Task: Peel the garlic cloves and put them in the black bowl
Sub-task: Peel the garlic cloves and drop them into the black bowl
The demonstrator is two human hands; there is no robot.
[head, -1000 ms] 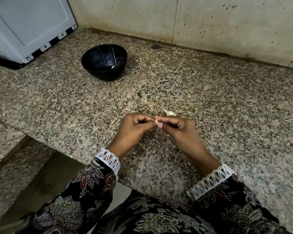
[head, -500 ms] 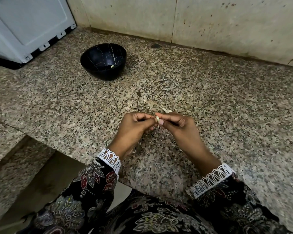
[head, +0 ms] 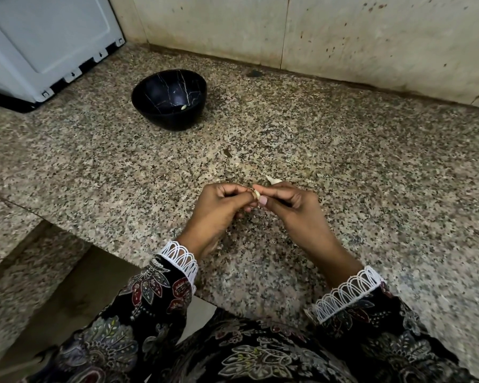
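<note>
A small pale garlic clove (head: 257,195) is pinched between the fingertips of my left hand (head: 219,211) and my right hand (head: 291,208), just above the granite counter (head: 371,167). Both hands meet at the clove. Another unpeeled clove (head: 273,180) lies on the counter right behind my right hand, partly hidden by it. The black bowl (head: 150,106) with thin white veins stands at the back left, about two hand-lengths from my hands. One peeled clove (head: 183,107) rests inside it.
A white appliance (head: 39,42) with a black base stands at the back left corner beside the bowl. A stained tiled wall (head: 343,31) runs along the back. The counter's front edge steps back at the left, with a lower ledge (head: 25,272) below.
My hands have stayed together on the clove, the fingers shifting slightly as they work at its skin. The bowl and loose clove have not moved.
</note>
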